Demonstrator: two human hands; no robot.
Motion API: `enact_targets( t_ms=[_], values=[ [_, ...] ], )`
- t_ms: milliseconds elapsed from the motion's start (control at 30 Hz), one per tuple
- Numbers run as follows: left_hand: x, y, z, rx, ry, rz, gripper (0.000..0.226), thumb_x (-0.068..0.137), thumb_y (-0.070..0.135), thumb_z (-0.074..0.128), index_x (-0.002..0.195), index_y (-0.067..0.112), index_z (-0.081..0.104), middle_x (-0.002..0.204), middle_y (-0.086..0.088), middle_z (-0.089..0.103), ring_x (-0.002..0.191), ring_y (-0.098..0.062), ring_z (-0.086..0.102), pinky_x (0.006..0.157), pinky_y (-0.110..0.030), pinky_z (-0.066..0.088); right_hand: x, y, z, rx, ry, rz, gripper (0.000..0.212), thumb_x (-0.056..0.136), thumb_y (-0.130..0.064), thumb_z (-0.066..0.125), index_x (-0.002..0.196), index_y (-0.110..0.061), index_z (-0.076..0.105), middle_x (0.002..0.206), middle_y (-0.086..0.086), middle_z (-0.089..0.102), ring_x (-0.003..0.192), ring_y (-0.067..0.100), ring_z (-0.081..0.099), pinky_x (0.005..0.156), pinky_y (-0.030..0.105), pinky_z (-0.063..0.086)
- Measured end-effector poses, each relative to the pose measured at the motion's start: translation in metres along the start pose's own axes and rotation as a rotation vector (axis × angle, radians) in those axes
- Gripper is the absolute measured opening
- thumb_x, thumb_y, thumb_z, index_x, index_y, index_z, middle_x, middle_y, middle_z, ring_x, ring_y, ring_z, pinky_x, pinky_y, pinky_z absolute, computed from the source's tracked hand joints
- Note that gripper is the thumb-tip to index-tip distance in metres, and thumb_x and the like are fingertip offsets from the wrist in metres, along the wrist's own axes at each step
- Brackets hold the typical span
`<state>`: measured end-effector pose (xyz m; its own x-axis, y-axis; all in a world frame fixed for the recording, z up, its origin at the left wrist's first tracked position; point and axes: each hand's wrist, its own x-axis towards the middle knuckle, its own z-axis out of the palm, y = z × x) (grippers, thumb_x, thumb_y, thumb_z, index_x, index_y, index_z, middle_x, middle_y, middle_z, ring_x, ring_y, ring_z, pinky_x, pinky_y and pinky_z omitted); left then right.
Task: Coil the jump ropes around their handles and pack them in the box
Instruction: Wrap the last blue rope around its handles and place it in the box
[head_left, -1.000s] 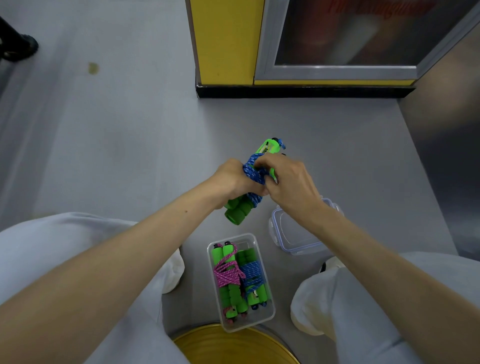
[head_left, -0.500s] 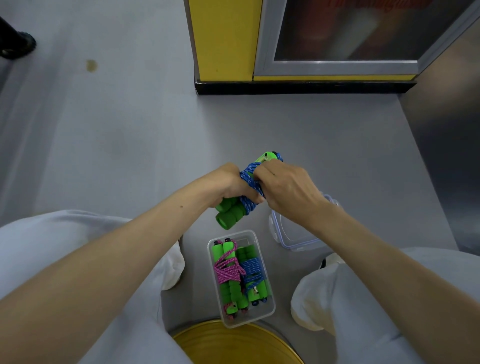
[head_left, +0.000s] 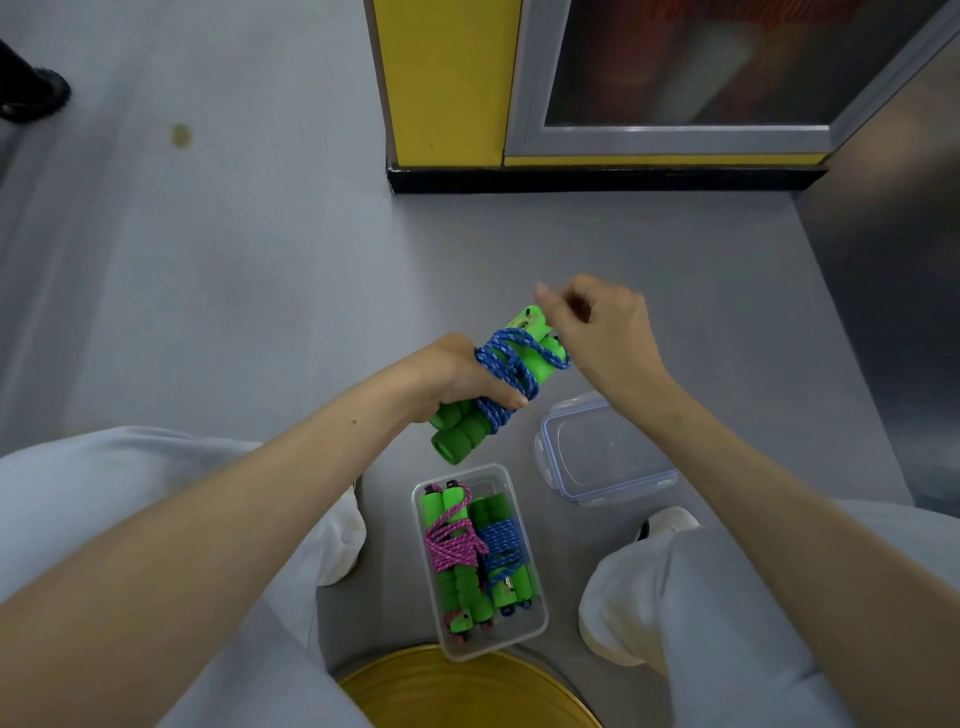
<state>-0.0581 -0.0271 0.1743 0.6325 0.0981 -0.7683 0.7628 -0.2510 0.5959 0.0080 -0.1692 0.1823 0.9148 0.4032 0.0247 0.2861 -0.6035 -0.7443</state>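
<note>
Left fingers (head_left: 501, 399) around rope-wrapped handles (head_left: 460, 439)

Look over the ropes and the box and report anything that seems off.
Nothing is spilled or broken. The blue rope on the handles gripped by the left hand sits in loose, crossing loops rather than a tight coil. In the box, the pink rope is wound more raggedly than the packed blue rope beside it.

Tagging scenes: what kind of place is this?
Probably an indoor corridor or lobby floor: grey floor, a yellow pillar with black skirting, and a metal-framed glass panel.
</note>
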Motion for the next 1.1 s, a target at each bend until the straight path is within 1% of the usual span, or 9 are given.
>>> enact_targets(
  t_ms=[133, 300, 467, 633, 767, 867, 933, 1000, 1100],
  values=[
    [0.002, 0.001, 0.000, -0.016, 0.003, 0.022, 0.034, 0.067, 0.013, 0.084, 0.095, 0.002, 0.068, 0.087, -0.014, 0.072, 0.071, -0.025, 0.068, 0.073, -0.036, 0.058, -0.010, 0.001, 0.012, -0.272, -0.309, 0.083, 0.051, 0.080, -0.061, 0.057, 0.061, -0.014, 0.050, 0.062, -0.001, 0.050, 0.058, 0.014, 0.046, 0.053, 0.028, 0.034],
    [0.005, 0.001, 0.003, -0.007, 0.040, 0.011, 0.034, 0.068, 0.016, 0.083, 0.095, 0.005, 0.065, 0.083, -0.009, 0.070, 0.067, -0.019, 0.065, 0.058, -0.027, 0.052, -0.011, 0.002, 0.012, -0.257, -0.389, -0.019, 0.031, 0.096, -0.026, 0.049, 0.070, -0.012, 0.045, 0.070, 0.004, 0.049, 0.067, 0.021, 0.047, 0.059, 0.030, 0.033],
    [0.004, -0.001, 0.000, -0.055, -0.031, -0.071, 0.039, 0.068, 0.017, 0.084, 0.098, 0.003, 0.065, 0.091, -0.014, 0.072, 0.076, -0.026, 0.069, 0.072, -0.036, 0.058, -0.017, -0.001, 0.009, -0.377, -0.408, -0.293, 0.015, 0.099, -0.023, 0.044, 0.087, -0.013, 0.045, 0.085, 0.008, 0.057, 0.072, 0.023, 0.051, 0.066, 0.038, 0.043],
    [0.002, -0.001, 0.001, -0.120, -0.037, -0.086, 0.031, 0.070, 0.015, 0.083, 0.093, 0.004, 0.064, 0.085, -0.012, 0.070, 0.070, -0.023, 0.067, 0.065, -0.032, 0.057, -0.020, -0.001, 0.010, -0.239, -0.367, -0.287, 0.018, 0.097, -0.018, 0.049, 0.087, -0.005, 0.054, 0.081, 0.008, 0.058, 0.068, 0.021, 0.051, 0.064, 0.038, 0.044],
    [0.003, -0.004, 0.005, -0.179, -0.008, -0.025, 0.026, 0.071, 0.014, 0.081, 0.091, 0.006, 0.065, 0.083, -0.009, 0.071, 0.066, -0.020, 0.067, 0.059, -0.029, 0.057, -0.010, -0.010, 0.005, 0.091, -0.120, -0.026, 0.030, 0.097, -0.021, 0.051, 0.081, 0.002, 0.061, 0.070, 0.000, 0.061, 0.058, 0.006, 0.050, 0.056, 0.019, 0.040],
    [0.004, -0.003, 0.003, -0.233, 0.029, 0.023, 0.023, 0.072, 0.016, 0.081, 0.088, 0.010, 0.065, 0.083, -0.006, 0.071, 0.068, -0.018, 0.067, 0.057, -0.026, 0.055, 0.000, -0.002, 0.003, 0.001, 0.045, 0.205, 0.033, 0.093, -0.036, 0.056, 0.090, -0.004, 0.061, 0.081, -0.001, 0.061, 0.073, 0.011, 0.057, 0.062, 0.020, 0.040],
    [0.005, -0.001, 0.002, -0.263, 0.030, 0.049, 0.024, 0.073, 0.019, 0.081, 0.089, 0.011, 0.066, 0.084, -0.005, 0.071, 0.068, -0.017, 0.067, 0.056, -0.024, 0.054, 0.002, 0.007, 0.006, 0.090, -0.050, 0.476, 0.048, 0.085, -0.047, 0.062, 0.113, -0.009, 0.052, 0.109, 0.005, 0.058, 0.097, 0.019, 0.059, 0.078, 0.030, 0.047],
    [0.004, 0.000, 0.004, -0.275, -0.014, 0.068, 0.027, 0.074, 0.028, 0.079, 0.093, 0.011, 0.066, 0.087, -0.006, 0.072, 0.071, -0.017, 0.068, 0.060, -0.025, 0.055, -0.001, 0.011, 0.012, 0.367, -0.276, 0.757, 0.062, 0.082, -0.050, 0.066, 0.124, -0.008, 0.047, 0.118, 0.007, 0.058, 0.100, 0.021, 0.062, 0.081, 0.034, 0.051],
    [0.002, 0.001, 0.009, -0.302, -0.094, 0.097, 0.053, 0.070, 0.052, 0.069, 0.101, 0.009, 0.064, 0.092, -0.010, 0.072, 0.076, -0.021, 0.069, 0.069, -0.029, 0.056, -0.004, 0.014, 0.019, 0.792, -0.324, 0.909, 0.040, 0.087, -0.030, 0.067, 0.118, -0.006, 0.058, 0.112, 0.011, 0.065, 0.091, 0.021, 0.065, 0.073, 0.033, 0.054]
  ],
)
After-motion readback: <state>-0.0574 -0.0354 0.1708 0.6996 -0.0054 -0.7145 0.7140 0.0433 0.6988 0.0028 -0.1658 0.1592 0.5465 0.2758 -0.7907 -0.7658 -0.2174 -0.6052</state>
